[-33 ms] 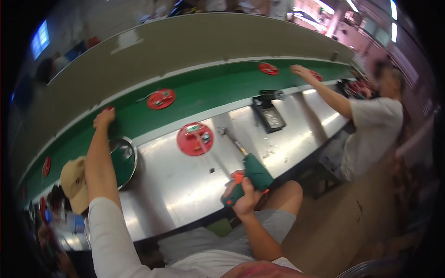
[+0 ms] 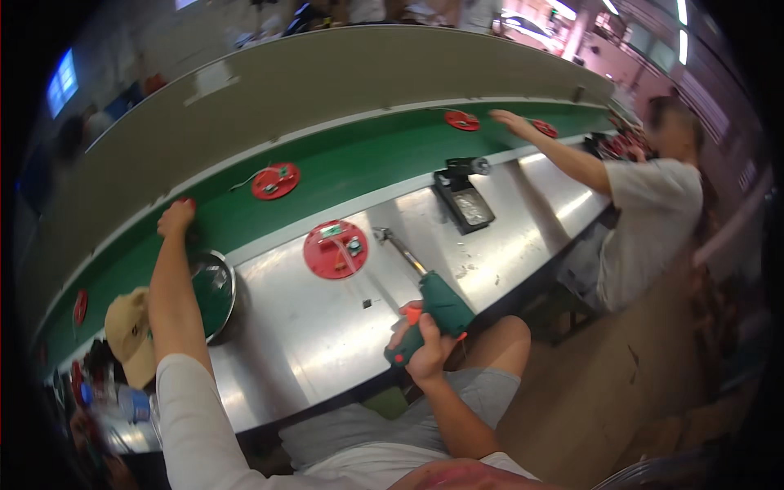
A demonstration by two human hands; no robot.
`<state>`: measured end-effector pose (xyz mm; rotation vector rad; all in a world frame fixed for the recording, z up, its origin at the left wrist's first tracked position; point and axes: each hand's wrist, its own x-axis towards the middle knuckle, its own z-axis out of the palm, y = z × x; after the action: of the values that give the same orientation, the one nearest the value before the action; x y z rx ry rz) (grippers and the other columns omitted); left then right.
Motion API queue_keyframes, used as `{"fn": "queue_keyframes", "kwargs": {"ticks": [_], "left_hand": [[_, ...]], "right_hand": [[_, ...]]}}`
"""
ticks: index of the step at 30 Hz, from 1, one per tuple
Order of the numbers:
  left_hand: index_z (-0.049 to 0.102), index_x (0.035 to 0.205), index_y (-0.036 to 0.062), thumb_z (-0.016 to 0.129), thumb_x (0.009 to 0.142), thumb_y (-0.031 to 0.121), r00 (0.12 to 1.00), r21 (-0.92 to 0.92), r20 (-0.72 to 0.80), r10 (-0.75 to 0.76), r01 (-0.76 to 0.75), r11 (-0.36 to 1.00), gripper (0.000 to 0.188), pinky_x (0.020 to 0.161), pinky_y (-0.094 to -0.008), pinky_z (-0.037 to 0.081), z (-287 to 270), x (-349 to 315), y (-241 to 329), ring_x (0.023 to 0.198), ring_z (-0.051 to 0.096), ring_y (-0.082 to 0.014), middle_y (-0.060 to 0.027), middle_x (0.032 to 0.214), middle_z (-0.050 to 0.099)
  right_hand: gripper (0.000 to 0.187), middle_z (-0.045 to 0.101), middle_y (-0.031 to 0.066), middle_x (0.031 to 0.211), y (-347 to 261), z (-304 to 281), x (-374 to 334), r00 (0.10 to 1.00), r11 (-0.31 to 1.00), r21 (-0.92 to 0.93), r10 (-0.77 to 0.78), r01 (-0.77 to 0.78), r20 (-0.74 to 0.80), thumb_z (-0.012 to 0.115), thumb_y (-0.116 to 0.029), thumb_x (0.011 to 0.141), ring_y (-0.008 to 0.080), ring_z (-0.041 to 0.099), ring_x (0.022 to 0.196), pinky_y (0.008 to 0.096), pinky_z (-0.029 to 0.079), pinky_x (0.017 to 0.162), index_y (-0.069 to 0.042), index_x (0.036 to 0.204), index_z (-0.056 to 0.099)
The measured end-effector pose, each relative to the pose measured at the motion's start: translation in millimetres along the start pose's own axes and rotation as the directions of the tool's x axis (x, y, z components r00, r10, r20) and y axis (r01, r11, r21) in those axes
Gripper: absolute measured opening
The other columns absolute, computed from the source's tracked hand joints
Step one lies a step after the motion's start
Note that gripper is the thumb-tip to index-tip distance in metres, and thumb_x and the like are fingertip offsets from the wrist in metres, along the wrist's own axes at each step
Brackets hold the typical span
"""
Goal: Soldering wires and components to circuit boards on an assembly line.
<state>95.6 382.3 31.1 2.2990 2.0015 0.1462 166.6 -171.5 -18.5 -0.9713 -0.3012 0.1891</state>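
Note:
My left arm reaches to the far side, where my left hand (image 2: 175, 218) is closed at the green strip. A bit of red shows at its fingertips; the rest is hidden by the hand. My right hand (image 2: 425, 349) is wrapped round the handle of a green gun-shaped power tool (image 2: 447, 304) with an orange-red trigger and a long metal nozzle, curved at its tip. The nozzle points over the metal bench, beside a round red plate (image 2: 318, 260) carrying small circuit boards and a white wire. Below my left hand stands a round metal bowl (image 2: 233, 298), greenish inside.
More red plates (image 2: 276, 180) lie along the green strip (image 2: 343, 155), before a low wall (image 2: 327, 77). A black stand with a tray (image 2: 465, 200) sits on the bench (image 2: 294, 351). A tan cap (image 2: 126, 331) and bottle (image 2: 131, 402) are left; a co-worker (image 2: 649, 216) reaches in from the right.
The view has shifted slightly, so most things sit a little further left. The co-worker's hand has moved a bit leftward over the strip. Both my hands keep their hold.

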Motion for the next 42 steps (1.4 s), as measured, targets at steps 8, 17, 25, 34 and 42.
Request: {"fn": "queue_keyframes", "kwargs": {"ticks": [8,17,25,34,42], "left_hand": [[0.063,0.130,0.0151,0.057,0.090,0.037,0.987,-0.247,-0.031,-0.155,0.143,0.959,0.045,0.104,-0.0506,0.042,3,37,22,0.130,0.047,-0.0448,-0.0179,0.143,0.051],[0.070,0.087,-0.0030,0.061,0.086,0.021,0.627,-0.499,-0.501,0.597,-0.773,0.393,0.025,0.074,-0.0379,0.052,-71,-116,49,0.081,0.068,-0.0281,-0.0201,0.093,0.070],[0.070,0.084,-0.0030,0.065,0.084,0.010,0.215,-0.527,-0.052,0.975,-0.835,0.156,0.015,0.087,-0.0394,0.052,-45,-330,-3,0.101,0.065,-0.0352,-0.0220,0.117,0.065],[0.073,0.084,0.0006,0.073,0.079,0.010,0.320,-0.496,-0.102,0.942,-0.837,0.231,0.011,0.090,-0.0403,0.051,-10,-306,-34,0.105,0.063,-0.0323,-0.0162,0.113,0.069],[0.066,0.111,0.0031,0.074,0.080,0.017,0.363,-0.621,-0.111,0.925,-0.752,0.220,0.034,0.094,-0.0425,0.046,7,-308,-25,0.105,0.058,-0.0335,-0.0168,0.105,0.065]], "right_hand": [[0.029,0.064,0.0175,0.089,-8,4,3,0.999,1.000,0.015,0.002,-0.002,-0.039,0.050,-0.021,0.095,0.0207,0.060,0.048,0.0324,0.050,0.051,0.005,0.108,0.056],[0.024,0.062,0.0168,0.087,-10,14,14,0.996,0.995,0.091,0.034,-0.026,-0.087,0.052,-0.020,0.096,0.0198,0.057,0.046,0.0327,0.048,0.044,0.003,0.102,0.055],[0.026,0.062,0.0161,0.089,-8,6,13,0.996,0.989,0.147,0.008,0.005,-0.089,0.054,-0.018,0.095,0.0197,0.059,0.047,0.0327,0.048,0.042,0.005,0.106,0.053],[0.024,0.061,0.0122,0.085,-6,19,14,0.995,0.996,0.077,0.045,-0.039,-0.085,0.054,-0.023,0.096,0.0171,0.054,0.048,0.0328,0.047,0.044,0.000,0.100,0.056],[0.036,0.048,0.0031,0.059,-2,8,17,0.976,0.996,-0.014,0.079,-0.083,-0.202,0.049,-0.038,0.098,0.0156,0.048,0.049,0.0299,0.041,0.044,-0.004,0.093,0.060]]}}
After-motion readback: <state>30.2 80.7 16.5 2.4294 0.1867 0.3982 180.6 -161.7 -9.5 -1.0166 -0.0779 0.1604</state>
